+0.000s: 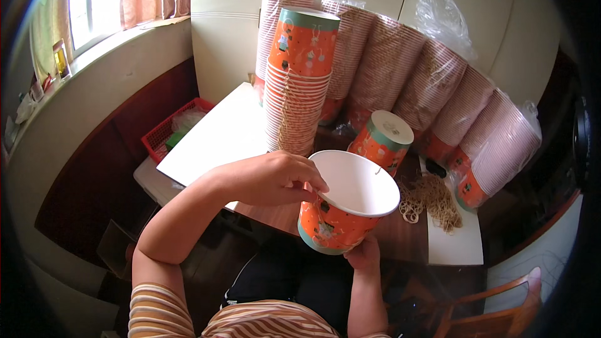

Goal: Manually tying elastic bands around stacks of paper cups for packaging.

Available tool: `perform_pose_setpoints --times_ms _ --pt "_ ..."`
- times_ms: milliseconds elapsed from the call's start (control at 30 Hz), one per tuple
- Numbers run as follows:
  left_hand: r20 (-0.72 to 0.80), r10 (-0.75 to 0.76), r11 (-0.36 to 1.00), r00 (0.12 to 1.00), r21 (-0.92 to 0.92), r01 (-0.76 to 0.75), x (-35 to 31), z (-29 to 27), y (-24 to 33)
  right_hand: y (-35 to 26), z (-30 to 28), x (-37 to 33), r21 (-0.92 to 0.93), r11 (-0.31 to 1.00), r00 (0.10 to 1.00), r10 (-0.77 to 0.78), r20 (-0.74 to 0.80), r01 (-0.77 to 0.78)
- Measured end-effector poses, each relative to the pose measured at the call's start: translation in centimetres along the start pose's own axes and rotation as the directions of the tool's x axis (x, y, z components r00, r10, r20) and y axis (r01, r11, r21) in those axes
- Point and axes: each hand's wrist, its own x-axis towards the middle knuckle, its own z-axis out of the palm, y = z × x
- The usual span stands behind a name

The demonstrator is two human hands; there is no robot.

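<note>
An orange paper bucket [335, 225] with a white inside and a teal base band is tilted toward me above my lap. My right hand [365, 255] cups it from below. My left hand [275, 178] pinches its near rim at the left, fingers closed on the edge. A thin string end pokes through the far rim wall. Behind it stands a tall stack of upside-down orange buckets [300, 81] on the brown table [275, 213]. One more upside-down bucket [383, 141] sits alone to the right of that stack.
Long plastic-wrapped sleeves of nested buckets [432, 81] lean along the back wall. A pile of tan string loops [432, 197] lies on the table at right. A white board [219, 138] covers the table's left part, a red basket [169, 128] beyond it. A wooden chair [501, 310] is lower right.
</note>
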Motion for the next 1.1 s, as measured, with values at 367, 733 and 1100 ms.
perform_pose_setpoints --times_ms 367,733,1100 --pt "-0.101 0.277 0.953 0.956 0.155 -0.259 -0.7 -1.2 -0.7 -0.5 7.2 0.1 -0.054 0.998 0.996 -0.028 0.085 0.032" --pt "-0.570 0.098 0.993 0.816 0.112 -0.041 -2.8 -4.9 -6.3 -12.1 24.1 8.0 -0.702 0.082 0.618 -0.554 0.558 0.707" --pt "-0.778 -0.045 0.993 0.627 0.035 0.116 0.4 -7.6 -14.3 -9.1 38.0 22.6 -0.396 -0.655 0.438 -0.109 0.892 0.643"
